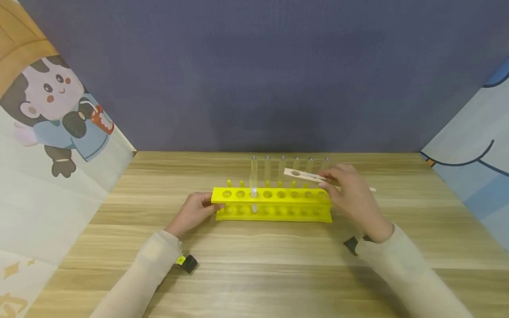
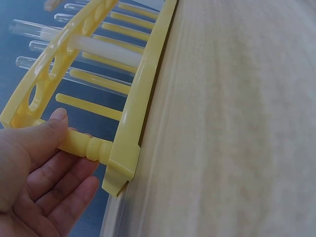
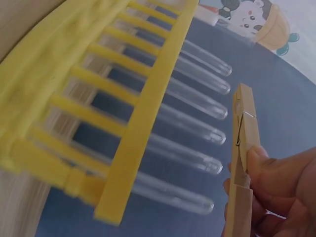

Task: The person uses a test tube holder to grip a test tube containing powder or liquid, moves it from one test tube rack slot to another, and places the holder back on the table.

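Note:
A yellow test tube rack stands on the table, with a row of holes in front and pegs behind. My left hand grips its left end post, thumb over the post and fingers beneath, as the left wrist view shows. One test tube with white contents stands upright in a hole left of the middle. Several empty tubes sit upside down on the pegs. In my right hand is a wooden test tube holder, pinched by thumb and fingers near its spring. Its jaws point left, above the rack's right part.
The wood-grain table runs back to a dark blue partition. Light side panels with cartoon drawings border the left and right. Black straps with small devices hang at both wrists.

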Tool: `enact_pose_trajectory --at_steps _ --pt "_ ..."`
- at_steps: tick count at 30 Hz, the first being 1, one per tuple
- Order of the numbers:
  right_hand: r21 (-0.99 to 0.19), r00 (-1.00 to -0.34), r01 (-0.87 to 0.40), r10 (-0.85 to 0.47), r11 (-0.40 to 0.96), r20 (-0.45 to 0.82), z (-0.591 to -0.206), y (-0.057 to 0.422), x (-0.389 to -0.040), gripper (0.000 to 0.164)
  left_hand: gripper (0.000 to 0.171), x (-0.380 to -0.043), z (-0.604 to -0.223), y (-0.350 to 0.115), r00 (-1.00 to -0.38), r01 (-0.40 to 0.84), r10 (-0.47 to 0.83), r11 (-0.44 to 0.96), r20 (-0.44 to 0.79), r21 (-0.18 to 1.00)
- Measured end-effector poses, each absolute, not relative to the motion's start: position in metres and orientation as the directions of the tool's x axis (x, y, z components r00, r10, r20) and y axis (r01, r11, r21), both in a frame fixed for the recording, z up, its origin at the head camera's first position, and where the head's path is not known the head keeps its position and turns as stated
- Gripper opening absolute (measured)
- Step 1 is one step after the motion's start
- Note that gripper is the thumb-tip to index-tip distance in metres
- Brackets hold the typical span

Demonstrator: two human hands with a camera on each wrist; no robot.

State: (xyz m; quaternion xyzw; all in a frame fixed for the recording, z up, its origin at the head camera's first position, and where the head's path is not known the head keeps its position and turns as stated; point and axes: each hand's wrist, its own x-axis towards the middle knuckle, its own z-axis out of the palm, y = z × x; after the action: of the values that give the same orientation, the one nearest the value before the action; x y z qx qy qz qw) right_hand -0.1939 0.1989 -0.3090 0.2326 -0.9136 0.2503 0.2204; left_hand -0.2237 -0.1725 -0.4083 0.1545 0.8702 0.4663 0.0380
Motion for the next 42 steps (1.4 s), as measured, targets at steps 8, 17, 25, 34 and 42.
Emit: enact_pose_trajectory --at_steps 8,17,25,34,42 --pt "-0.321 -0.788 -0.512 -0.287 0.796 0.545 -0.313 0.221 -0.187 0.02 0.025 -0.224 -0.409 -0.173 -0.95 0.225 0.306 0.518 0.067 0.825" --pt "-0.314 -0.8 -0.491 -0.278 0.813 0.531 -0.317 0.234 -0.183 0.019 0.024 -0.223 -0.409 -0.174 -0.95 0.238 0.3 0.512 0.088 0.826" --pt "-0.309 -0.818 -0.456 -0.255 0.835 0.516 -0.322 0.251 -0.179 0.019 0.025 -0.222 -0.408 -0.175 -0.948 0.234 0.307 0.509 0.08 0.828" --pt "-0.283 -0.804 -0.455 -0.253 0.845 0.539 -0.328 0.266 -0.177 0.021 0.025 -0.22 -0.408 -0.176 -0.946 0.24 0.314 0.496 0.086 0.835" --pt "-0.271 -0.811 -0.437 -0.246 0.858 0.531 -0.338 0.283 -0.179 0.019 0.027 -0.222 -0.407 -0.176 -0.946 0.234 0.314 0.497 0.078 0.836"
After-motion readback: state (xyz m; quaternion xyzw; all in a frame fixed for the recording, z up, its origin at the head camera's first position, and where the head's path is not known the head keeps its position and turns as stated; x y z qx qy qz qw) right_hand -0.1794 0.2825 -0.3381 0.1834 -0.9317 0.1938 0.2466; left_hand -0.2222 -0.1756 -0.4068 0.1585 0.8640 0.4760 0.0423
